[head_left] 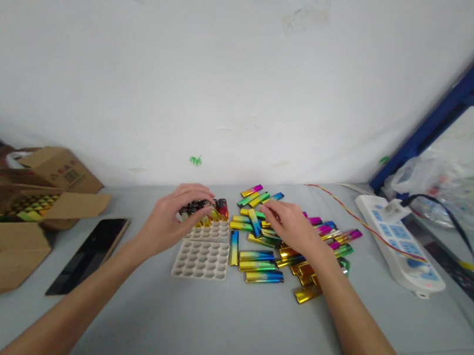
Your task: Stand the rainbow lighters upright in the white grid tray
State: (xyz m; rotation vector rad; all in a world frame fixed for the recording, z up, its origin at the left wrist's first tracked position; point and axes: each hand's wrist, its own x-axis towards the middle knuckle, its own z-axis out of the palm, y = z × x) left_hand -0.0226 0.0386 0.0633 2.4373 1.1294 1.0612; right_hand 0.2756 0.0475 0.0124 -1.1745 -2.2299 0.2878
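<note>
My left hand (173,215) curves its fingers and thumb around a cluster of black-topped lighters (193,206). These stand upright in the back part of a white plastic tray (209,234) with rows of holes; my hand partly covers them. In front lies another tray section (201,259), its holes unfilled. To the right, my right hand (286,223) reaches over a loose pile of shiny lighters in gold, green, blue and magenta. Its thumb and fingertips pinch together at a yellow-and-blue lighter (254,221). Several lighters (264,276) lie flat near the trays.
At the left, an open cardboard box (73,171) holds more lighters, one flap over the table. A dark phone (89,256) lies beside it. A white power strip (400,243) with cables sits at the right, near a blue metal frame (449,96) and clear plastic bags (454,180).
</note>
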